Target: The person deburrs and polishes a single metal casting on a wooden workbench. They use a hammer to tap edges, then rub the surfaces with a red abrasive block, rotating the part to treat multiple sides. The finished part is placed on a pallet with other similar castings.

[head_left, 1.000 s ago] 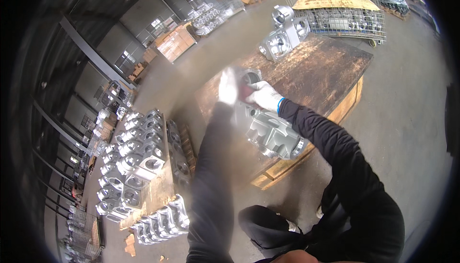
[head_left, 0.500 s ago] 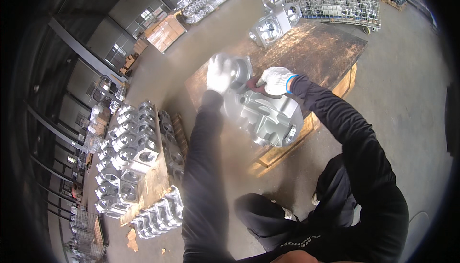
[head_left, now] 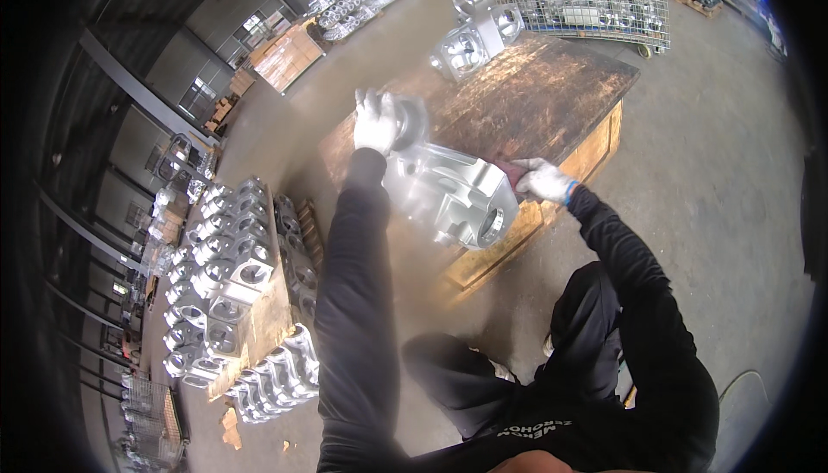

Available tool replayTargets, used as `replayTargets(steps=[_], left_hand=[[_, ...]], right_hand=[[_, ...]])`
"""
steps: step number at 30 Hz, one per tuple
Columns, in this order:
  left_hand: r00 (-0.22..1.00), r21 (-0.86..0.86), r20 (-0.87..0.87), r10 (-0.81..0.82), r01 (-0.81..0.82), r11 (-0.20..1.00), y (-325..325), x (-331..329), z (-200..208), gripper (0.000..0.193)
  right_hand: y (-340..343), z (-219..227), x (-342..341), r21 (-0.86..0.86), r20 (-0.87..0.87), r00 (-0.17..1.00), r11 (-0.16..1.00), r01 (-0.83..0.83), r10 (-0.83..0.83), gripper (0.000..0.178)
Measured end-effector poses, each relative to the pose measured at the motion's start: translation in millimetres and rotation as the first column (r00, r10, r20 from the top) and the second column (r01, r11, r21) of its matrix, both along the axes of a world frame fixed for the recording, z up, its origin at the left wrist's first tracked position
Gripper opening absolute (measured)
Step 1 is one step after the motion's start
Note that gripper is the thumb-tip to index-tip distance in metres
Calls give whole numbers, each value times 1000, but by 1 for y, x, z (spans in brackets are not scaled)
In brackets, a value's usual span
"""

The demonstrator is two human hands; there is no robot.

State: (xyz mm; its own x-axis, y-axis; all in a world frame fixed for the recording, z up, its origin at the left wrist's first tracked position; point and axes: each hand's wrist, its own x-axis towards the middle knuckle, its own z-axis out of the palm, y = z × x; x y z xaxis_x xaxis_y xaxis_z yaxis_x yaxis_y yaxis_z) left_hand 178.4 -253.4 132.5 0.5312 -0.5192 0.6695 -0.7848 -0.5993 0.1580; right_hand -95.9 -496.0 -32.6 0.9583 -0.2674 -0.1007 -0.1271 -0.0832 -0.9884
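- The cast-aluminium housing (head_left: 448, 193) lies tilted on the near edge of the wooden workbench (head_left: 552, 93).
- The gloved left hand (head_left: 376, 121) grips its round flange; the right hand (head_left: 542, 181) presses a dark abrasive pad (head_left: 516, 171) against its end.
- It looks heavy, rigid and smooth-faced; flange and bores offer the best holds.

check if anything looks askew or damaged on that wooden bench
Nothing looks damaged. The big silver metal casting sits tilted at the worn wooden bench's near edge, but both gloved hands, left and right, are on it.
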Motion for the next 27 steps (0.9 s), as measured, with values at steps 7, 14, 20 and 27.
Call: replayTargets(steps=[7, 14, 20, 27], left_hand=[[938, -184, -340, -71, 8, 983, 8, -60, 18, 57], [797, -497, -400, -452, 226, 838, 29, -93, 12, 36], [637, -593, -510, -578, 225, 773, 66, -90, 18, 34], [955, -345, -257, -145, 50, 937, 165, -110, -25, 43]], right_hand=[[65, -19, -36, -50, 162, 983, 996, -77, 84, 53], [228, -40, -73, -422, 392, 910, 905, 48, 135, 37], [317, -31, 8, -670, 591, 761, 687, 280, 267, 23], [242, -49, 62, -940, 336, 803, 114, 323, 492, 32]])
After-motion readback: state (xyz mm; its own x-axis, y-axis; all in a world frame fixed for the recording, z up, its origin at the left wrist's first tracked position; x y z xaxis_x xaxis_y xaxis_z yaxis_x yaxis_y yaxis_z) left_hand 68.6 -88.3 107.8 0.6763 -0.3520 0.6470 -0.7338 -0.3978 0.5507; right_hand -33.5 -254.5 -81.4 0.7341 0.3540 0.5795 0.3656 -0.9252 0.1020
